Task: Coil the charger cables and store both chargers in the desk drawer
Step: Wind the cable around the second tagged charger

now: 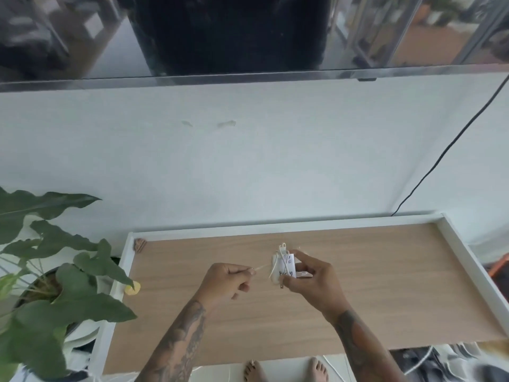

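Note:
Above the middle of the wooden desk top (358, 285), my right hand (311, 279) grips a white charger block (285, 267) with its cable wound around it. The plug prongs stick out below my thumb. My left hand (228, 279) pinches the free end of the white cable (261, 267), which runs taut to the block. A second charger and the drawer are not in view.
A potted plant (49, 271) with large green leaves stands left of the desk. The desk has a raised white rim (468, 257). A black cord (440, 161) hangs down the wall at the right. White cables (416, 365) lie on the floor near my bare feet.

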